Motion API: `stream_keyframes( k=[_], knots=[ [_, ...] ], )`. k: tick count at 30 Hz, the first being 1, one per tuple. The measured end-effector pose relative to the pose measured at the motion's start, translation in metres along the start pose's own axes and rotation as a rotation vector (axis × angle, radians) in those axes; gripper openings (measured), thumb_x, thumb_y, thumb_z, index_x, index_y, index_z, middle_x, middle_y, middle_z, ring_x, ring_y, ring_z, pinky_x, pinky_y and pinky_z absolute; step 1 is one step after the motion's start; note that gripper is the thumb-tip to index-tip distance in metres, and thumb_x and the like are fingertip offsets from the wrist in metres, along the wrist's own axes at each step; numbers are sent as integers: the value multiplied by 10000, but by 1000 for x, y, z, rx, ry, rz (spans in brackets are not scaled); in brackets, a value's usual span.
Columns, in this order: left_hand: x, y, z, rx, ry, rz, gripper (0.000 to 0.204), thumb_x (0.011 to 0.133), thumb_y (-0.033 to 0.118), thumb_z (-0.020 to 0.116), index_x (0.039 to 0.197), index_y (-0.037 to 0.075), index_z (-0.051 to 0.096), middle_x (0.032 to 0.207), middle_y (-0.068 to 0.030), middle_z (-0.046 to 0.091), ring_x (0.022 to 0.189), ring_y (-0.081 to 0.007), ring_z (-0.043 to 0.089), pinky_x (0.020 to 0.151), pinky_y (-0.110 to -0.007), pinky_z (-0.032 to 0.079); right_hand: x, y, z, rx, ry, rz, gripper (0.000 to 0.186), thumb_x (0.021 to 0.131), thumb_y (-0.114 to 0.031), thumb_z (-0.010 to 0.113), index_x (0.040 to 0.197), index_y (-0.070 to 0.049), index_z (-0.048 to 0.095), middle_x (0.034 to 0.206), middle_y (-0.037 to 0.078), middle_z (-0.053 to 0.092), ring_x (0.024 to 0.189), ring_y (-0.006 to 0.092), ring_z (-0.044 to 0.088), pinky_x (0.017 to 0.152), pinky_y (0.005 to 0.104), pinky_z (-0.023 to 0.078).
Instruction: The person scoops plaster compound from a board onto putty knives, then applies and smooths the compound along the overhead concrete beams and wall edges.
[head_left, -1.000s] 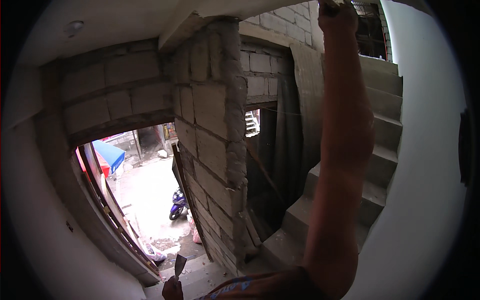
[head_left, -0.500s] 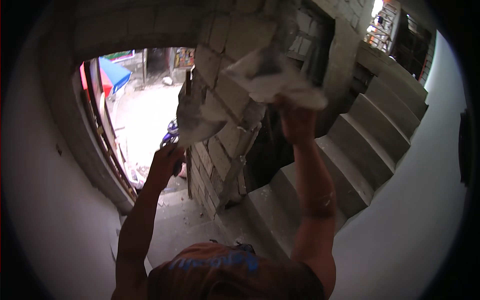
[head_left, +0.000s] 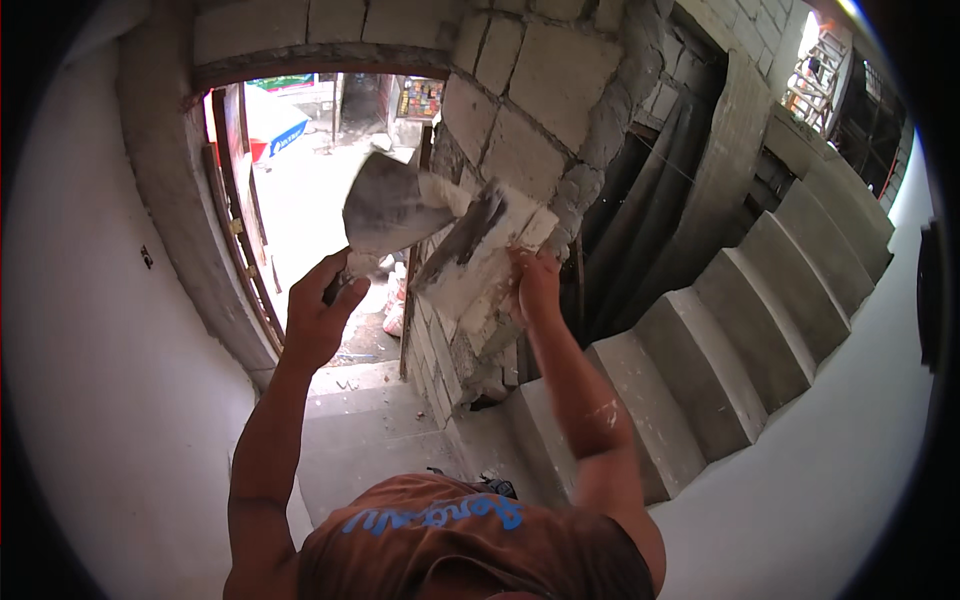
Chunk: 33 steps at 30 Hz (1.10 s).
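My left hand [head_left: 322,312] is closed round the handle of a broad-bladed trowel [head_left: 395,208]. Its grey, smeared blade points up in front of the doorway, with pale paste near its right corner. Close by on the right, my right hand [head_left: 536,285] grips the edge of a flat board [head_left: 462,262] coated with whitish plaster. A dark bare streak crosses the board's face. The board is tilted, and the trowel's right corner comes up to its upper left edge; I cannot tell whether they touch. My right fingers are partly hidden by the board.
Behind the tools stands a rough block wall [head_left: 555,75] with a broken edge. Concrete stairs [head_left: 740,320] climb to the right beside a white wall [head_left: 800,500]. At left, a doorway opens onto a bright street with a blue and red umbrella [head_left: 275,125]. Debris dots the landing [head_left: 370,435].
My right hand has come down and left with the board, bringing it beside the trowel. The trowel blade has turned and risen slightly. The whole view has shifted a little.
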<state>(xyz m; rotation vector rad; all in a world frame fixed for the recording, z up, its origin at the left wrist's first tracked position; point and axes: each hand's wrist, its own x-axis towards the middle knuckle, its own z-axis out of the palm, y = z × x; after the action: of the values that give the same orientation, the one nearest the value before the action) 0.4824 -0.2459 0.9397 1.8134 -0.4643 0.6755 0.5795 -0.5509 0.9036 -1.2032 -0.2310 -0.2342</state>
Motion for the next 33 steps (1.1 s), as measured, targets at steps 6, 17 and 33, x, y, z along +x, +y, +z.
stream_keyframes(
  k=[6,17,33],
  knots=[
    [7,-34,9,598,76,477,423,792,88,734,1207,117,659,908,-63,635,795,-243,580,703,-366,488,-11,-20,66,586,-166,354,393,892,-208,494,1223,2,519,1131,154,629,1013,314,639,964,451,493],
    [-93,-115,-3,642,223,-85,355,847,135,674,1189,47,630,989,-160,650,921,-340,633,816,-435,500,136,-349,87,663,11,-815,311,961,-163,478,1223,5,467,1167,151,557,1076,282,582,949,469,499],
    [-206,-126,11,544,148,-372,318,949,261,549,1098,0,652,939,-237,656,887,-402,615,773,-455,484,156,-513,109,746,-47,-968,130,946,-115,458,955,-1,522,803,128,598,580,250,580,556,360,573]
  ],
)
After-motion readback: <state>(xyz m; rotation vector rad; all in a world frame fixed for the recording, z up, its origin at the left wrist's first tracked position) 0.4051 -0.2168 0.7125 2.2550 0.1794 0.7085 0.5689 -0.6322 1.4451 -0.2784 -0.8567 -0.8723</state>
